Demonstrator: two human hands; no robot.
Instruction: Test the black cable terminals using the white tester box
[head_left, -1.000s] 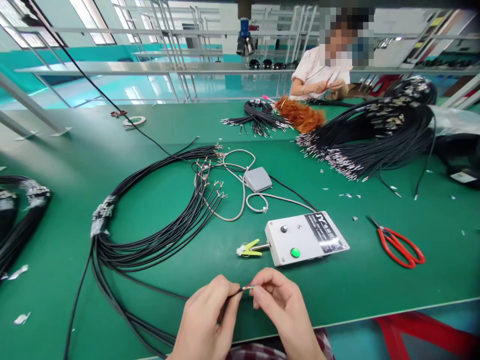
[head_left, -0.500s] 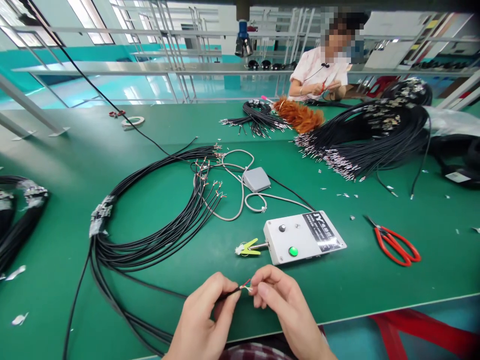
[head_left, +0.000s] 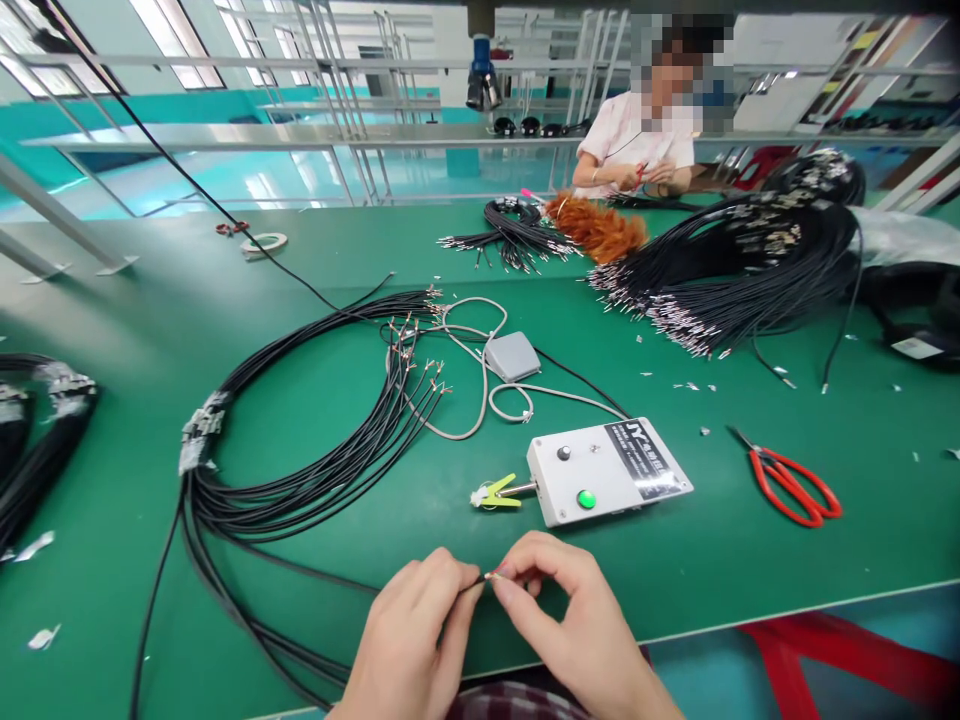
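Note:
My left hand (head_left: 424, 625) pinches a black cable (head_left: 330, 578) close to its stripped end, near the front edge of the green table. Thumb and forefinger of my right hand (head_left: 559, 610) are closed on the thin inner wires (head_left: 491, 575) that come out of that end; my fingertips mostly cover them. The cable runs left to a coiled bundle of black cables (head_left: 285, 490), bound with wrapping, whose bared wire ends fan out in the middle. Just beyond my hands sits a white box (head_left: 607, 475) with a green button and a yellow-green clip (head_left: 496, 492) at its left end.
Red-handled scissors-like cutters (head_left: 791, 485) lie on the right. A grey pedal (head_left: 512, 357) with a looped cord is behind the box. A large pile of black cables (head_left: 712, 270) and orange-brown strands (head_left: 596, 228) lie farther back. Across the table sits a person (head_left: 637, 150), hands raised.
My right fingers have come in and closed on the coloured wires, which showed more plainly before. My left hand still holds the cable in nearly the same place.

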